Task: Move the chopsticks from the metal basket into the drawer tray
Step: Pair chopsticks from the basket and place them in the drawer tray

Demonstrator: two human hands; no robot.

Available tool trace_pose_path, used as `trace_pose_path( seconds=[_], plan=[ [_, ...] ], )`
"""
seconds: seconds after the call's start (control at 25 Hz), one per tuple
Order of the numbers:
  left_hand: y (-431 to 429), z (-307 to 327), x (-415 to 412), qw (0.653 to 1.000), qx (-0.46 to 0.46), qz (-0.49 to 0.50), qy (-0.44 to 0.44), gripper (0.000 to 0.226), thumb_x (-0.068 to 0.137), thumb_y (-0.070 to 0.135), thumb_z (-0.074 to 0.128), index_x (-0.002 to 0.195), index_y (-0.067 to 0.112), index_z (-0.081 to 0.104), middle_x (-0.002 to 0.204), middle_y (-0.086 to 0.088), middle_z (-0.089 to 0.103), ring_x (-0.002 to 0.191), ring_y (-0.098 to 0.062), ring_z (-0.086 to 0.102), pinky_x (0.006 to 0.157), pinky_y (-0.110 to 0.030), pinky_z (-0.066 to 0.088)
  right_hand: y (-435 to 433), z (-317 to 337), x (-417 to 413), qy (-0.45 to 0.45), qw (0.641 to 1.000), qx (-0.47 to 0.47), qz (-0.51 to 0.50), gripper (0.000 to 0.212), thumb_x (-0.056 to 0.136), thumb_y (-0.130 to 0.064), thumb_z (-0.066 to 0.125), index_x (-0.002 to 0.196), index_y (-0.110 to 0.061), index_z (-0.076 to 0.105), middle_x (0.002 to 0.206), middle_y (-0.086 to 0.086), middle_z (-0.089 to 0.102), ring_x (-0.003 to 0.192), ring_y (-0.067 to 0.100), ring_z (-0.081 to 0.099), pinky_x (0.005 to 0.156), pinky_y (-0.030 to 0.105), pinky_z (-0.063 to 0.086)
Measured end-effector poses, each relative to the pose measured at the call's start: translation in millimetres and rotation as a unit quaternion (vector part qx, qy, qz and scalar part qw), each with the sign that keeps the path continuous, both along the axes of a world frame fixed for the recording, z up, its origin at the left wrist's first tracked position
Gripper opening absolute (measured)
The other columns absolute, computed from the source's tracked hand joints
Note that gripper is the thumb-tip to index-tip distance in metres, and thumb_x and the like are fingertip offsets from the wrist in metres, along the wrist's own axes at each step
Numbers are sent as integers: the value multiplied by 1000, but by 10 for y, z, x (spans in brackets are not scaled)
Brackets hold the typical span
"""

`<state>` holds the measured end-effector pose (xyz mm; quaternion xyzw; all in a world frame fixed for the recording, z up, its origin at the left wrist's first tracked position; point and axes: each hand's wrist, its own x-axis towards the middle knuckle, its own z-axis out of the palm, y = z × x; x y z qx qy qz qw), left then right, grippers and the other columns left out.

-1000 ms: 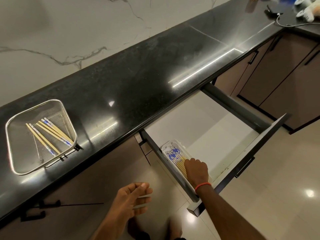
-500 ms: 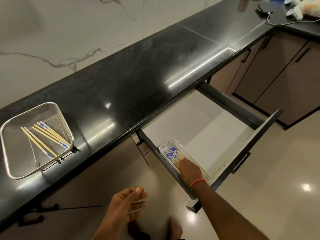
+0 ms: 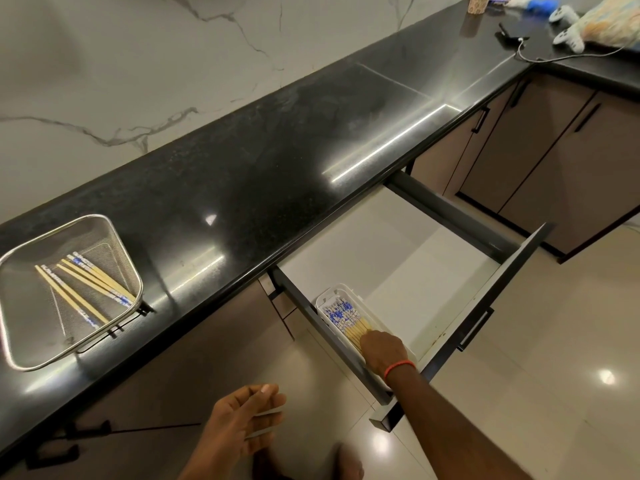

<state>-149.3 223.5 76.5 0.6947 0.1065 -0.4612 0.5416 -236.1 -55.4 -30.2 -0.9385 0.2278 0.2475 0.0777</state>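
Black stone surface [image 3: 263, 174] beneath a marble wall [image 3: 138, 64].
My right hand [image 3: 382, 348] presses chopsticks [image 3: 346, 318] in the drawer tray [image 3: 341, 292], its grip hidden; left hand [image 3: 242, 422] slack, loose.

One head-worn wide-angle camera looks steeply down and forward from above the desk [image 3: 242, 188], with both hands near the lower frame edge.

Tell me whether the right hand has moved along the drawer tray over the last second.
No: the right hand stays on the near ends of the chopsticks in the drawer tray.
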Motion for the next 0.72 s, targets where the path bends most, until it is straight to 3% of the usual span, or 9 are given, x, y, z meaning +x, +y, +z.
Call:
trace_pose_path(
  seconds=[0.16,0.28,0.36,0.44,0.6,0.72],
  plan=[
    [30,54,115,1000,-12,-10,-12,20,85,37,70,88,21,81,102,-7,82,89,-27,79,77,-41,56,53,105,-3,5,1000,-18,2,29,100,-21,54,128,-13,59,122,10,67,111,29,66,94,41,54],
    [70,152,284,999,-30,-6,-32,32,72,46,73,92,22,80,104,-6,81,94,-27,78,74,-39,59,186,363,172,-59,998,-34,15,28,101,-28,50,125,-16,60,122,9,68,110,28,66,96,40,48],
    [110,240,382,998,-41,17,-51,34,71,48,73,93,22,80,104,-7,81,94,-27,78,70,-37,59,323,604,343,-126,991,-28,27,30,99,-37,49,113,-17,66,114,7,71,104,27,67,93,38,48],
    [142,344,454,996,-49,38,-70,33,73,48,73,94,23,80,105,-7,81,95,-27,78,71,-36,59,477,848,516,-194,980,11,39,31,95,-44,52,103,-20,71,105,2,73,98,22,67,89,37,52],
    [257,514,575,988,-67,86,-107,24,87,38,71,99,18,77,105,-8,81,92,-28,75,73,-38,58,722,1251,843,-269,951,147,38,25,94,-43,60,104,-24,73,99,-3,76,89,13,69,87,35,56],
    [423,644,680,979,-81,130,-132,21,95,31,66,104,14,75,103,-8,81,92,-27,75,79,-40,59,845,1460,1020,-276,927,253,32,30,92,-38,68,116,-20,72,107,-3,75,94,9,69,87,20,53]
  ],
)
